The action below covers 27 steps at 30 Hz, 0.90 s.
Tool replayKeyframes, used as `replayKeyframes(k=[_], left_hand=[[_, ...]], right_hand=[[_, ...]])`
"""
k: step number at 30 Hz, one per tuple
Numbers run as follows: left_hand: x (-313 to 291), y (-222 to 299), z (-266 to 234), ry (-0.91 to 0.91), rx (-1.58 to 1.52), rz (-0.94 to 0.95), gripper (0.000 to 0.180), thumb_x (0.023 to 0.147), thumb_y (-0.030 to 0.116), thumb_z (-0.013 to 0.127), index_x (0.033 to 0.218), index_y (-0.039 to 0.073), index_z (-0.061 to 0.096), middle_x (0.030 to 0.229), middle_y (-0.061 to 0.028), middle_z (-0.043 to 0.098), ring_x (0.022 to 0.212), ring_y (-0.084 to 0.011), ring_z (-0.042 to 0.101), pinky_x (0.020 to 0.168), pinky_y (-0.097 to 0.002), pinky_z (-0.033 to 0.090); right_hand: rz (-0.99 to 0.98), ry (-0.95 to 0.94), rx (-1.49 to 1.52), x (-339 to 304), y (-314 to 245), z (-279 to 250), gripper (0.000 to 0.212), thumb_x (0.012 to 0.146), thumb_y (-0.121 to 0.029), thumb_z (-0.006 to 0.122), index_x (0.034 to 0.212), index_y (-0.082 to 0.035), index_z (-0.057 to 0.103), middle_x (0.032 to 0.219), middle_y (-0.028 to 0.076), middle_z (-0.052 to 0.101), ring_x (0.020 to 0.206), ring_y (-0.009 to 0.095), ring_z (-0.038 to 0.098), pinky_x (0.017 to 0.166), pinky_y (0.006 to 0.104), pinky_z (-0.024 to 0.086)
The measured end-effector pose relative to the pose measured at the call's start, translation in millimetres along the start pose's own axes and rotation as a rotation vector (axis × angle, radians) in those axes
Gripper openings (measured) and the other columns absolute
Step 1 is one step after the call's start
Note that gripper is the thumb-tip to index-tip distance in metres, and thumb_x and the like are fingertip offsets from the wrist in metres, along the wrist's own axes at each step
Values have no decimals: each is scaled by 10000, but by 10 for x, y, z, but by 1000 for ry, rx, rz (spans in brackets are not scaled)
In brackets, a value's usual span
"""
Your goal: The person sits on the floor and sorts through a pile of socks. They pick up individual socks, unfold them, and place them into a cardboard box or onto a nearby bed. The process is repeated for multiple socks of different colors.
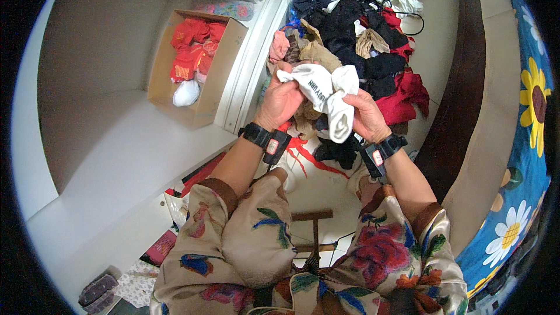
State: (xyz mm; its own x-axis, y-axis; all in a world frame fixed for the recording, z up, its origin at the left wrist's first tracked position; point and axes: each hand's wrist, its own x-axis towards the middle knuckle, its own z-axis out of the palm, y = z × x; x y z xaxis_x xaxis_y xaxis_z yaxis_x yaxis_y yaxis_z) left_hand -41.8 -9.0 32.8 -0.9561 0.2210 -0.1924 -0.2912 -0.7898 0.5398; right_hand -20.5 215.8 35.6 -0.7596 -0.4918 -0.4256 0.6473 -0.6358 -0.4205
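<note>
hands: left hand (281,100) and right hand (366,115) both gripping a white sock (326,88), bunched up between them
wrists: black bands on both
behind: big messy clothes pile (361,35) on the floor, mostly black and red
left side: cardboard box (228,52) on a white shelf (116,140), red stuff inside
right edge: flowery blue bedding (528,140)

Left hand (280,100), right hand (367,118): both bare, no gloves. Black strap on each wrist, each carrying black rectangular module with small red-and-white label. Sleeves: glossy beige satin, floral print in red, blue, green, with brown cuff bands. Same fabric on lap. Thin black cable below left wrist module.
</note>
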Motion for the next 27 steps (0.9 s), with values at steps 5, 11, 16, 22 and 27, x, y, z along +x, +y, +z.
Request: replayKeyframes(k=[5, 11, 16, 22, 27], left_hand=[[-22, 102, -99, -14, 42, 64, 286, 852, -146, 485, 863, 138, 463, 1290, -83, 521, 1235, -307, 506, 1046, -510, 415], [-75, 60, -148, 85, 140, 24, 298, 850, -84, 504, 1023, 157, 473, 1299, -70, 509, 1191, -261, 521, 1002, -490, 438], [-194, -103, 93, 27, -98, -327, 639, 788, 58, 549, 1379, 232, 378, 1364, -58, 452, 1252, -272, 467, 933, -643, 413], [-262, -425, 328, -19, 334, -201, 925, 817, 53, 731, 1496, 163, 112, 1398, -102, 390, 1273, -210, 435, 1027, -422, 423], [-249, -392, 196, 56, 764, -66, 945, 786, 14, 700, 1505, 118, 96, 1396, -95, 389, 1278, -190, 400, 1071, -350, 354]], right_hand=[[-80, 128, -30, 5, 6, -119, 273, 890, 33, 539, 1153, 28, 611, 1063, 115, 682, 905, 197, 686, 832, 334, 569], [-127, 189, -105, 22, 30, -161, 293, 882, 31, 530, 1168, 36, 593, 1063, 108, 677, 898, 193, 681, 823, 335, 567], [-179, 180, -159, 12, -22, -83, 342, 848, 21, 493, 1180, 45, 575, 1046, 99, 673, 878, 192, 679, 791, 321, 564], [-151, 175, -273, 22, 79, 111, 425, 819, 15, 459, 1230, 23, 567, 1032, 77, 669, 884, 169, 658, 819, 293, 534], [-143, 76, -356, 18, 78, 224, 350, 844, 26, 477, 1171, 69, 595, 1311, 9, 452, 1218, 176, 482, 1013, 297, 385]])
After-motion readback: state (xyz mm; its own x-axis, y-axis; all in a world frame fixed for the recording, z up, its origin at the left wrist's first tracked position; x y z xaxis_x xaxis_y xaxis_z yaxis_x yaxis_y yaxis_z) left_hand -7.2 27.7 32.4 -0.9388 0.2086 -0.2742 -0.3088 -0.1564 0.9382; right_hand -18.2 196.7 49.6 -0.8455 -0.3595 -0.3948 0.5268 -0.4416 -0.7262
